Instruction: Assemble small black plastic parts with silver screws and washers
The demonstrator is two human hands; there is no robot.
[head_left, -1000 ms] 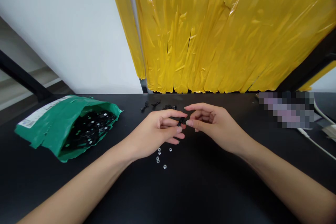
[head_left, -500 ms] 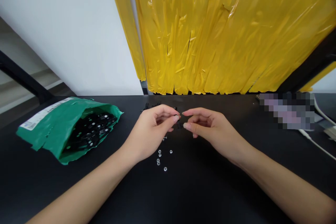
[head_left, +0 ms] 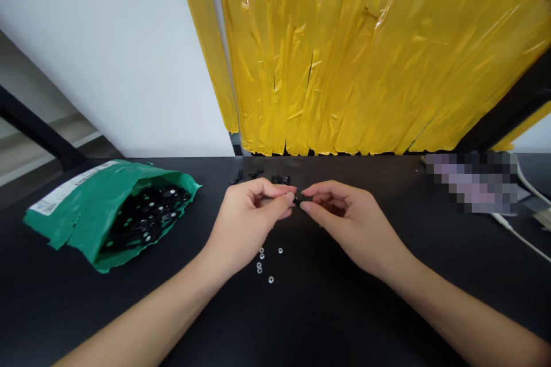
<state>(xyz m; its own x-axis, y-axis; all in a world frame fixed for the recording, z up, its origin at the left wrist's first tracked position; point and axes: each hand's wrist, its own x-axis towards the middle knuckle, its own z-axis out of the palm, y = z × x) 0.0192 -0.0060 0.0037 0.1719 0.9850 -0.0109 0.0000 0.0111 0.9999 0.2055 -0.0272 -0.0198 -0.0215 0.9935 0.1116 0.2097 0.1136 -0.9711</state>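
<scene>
Several black pieces [head_left: 281, 179] toward far edge of worktop [head_left: 336, 304]; left hand [head_left: 252, 221] pinches small black part [head_left: 297, 202]; right hand [head_left: 355, 212] thumb-tip at it, grip unclear.

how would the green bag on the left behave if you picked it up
The green bag would probably flex, since its wall looks thin and creased. Its mouth gapes sideways, so the small black pieces inside might spill if it tilted.

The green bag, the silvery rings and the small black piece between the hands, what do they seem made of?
Green bag: probably thin plastic, slightly shiny, with creases and a ragged edge. Silvery rings: likely metal, bright and reflective. Small black piece: perhaps plastic, plain dark, but too small and hidden to tell.
</scene>
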